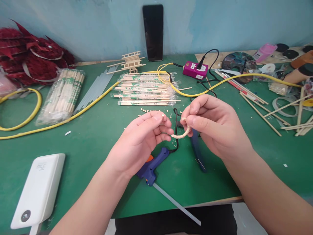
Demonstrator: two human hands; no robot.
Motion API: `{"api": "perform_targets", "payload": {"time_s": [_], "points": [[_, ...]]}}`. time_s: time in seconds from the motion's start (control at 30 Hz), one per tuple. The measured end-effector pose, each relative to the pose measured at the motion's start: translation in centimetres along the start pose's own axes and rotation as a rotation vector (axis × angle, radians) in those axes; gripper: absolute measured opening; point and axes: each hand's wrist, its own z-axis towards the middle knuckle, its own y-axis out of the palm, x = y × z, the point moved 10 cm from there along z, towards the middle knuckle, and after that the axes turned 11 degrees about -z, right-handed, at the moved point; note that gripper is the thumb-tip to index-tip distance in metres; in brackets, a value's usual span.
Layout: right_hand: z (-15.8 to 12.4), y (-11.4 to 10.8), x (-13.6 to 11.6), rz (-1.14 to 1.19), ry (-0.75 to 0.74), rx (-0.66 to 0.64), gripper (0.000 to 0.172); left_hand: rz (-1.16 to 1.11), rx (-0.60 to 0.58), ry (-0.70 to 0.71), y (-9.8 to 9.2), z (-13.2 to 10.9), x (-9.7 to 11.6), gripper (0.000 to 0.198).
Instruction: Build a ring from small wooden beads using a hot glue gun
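Above the green worktop (85,147): 2 bare hands are raised near each other, a narrow gap between them.
Curved strand (182,135): pale and hook-shaped, apparently built of short pieces joined end to end; it spans the gap, well above the surface.
Right hand (215,127): thumb and fingers pinched on the strand near its upper end.
Left hand (144,137): fingers curled beside the strand's lower end, thumb close against the forefinger; a pale fleck shows at the thumb tip, too small to identify, so whether anything is gripped cannot be told. Contact with the strand is likewise uncertain.
Glue gun (156,164): lies below the hands, its glue stick (177,204) jutting toward the worktop's near edge; the nozzle is hidden.
Cut pieces (146,111): scattered beyond the left hand, in front of the wrapped chopsticks (146,88).
Blue tool (197,150): partly covered by the right hand.
Step in hand: judged to be holding and checking or shaping the strand, perhaps between joins.
Next move: judged to call for a steady right pinch, light left fingertips and no sideways strain on the joints, which could snap.
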Motion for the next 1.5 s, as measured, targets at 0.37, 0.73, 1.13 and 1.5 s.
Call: {"api": "perform_targets", "payload": {"time_s": [0.37,0.73,1.13,1.5], "points": [[0.2,-0.1,0.0,0.034,-0.011,0.013,0.018,-0.032,-0.020,-0.018,0.2,-0.3,-0.1,0.015],[0.0,-0.3,0.3,0.050,0.020,0.009,0.026,-0.072,0.064,-0.045,-0.2,-0.1,-0.3,0.005],[0.2,-0.2,0.4,0.034,0.019,0.016,0.026,-0.010,0.038,0.039,0.0,0.0,0.5,0.011],[0.3,-0.2,0.6,0.038,0.025,0.006,0.016,-0.041,0.005,0.030,0.2,-0.3,0.6,0.010]]}}
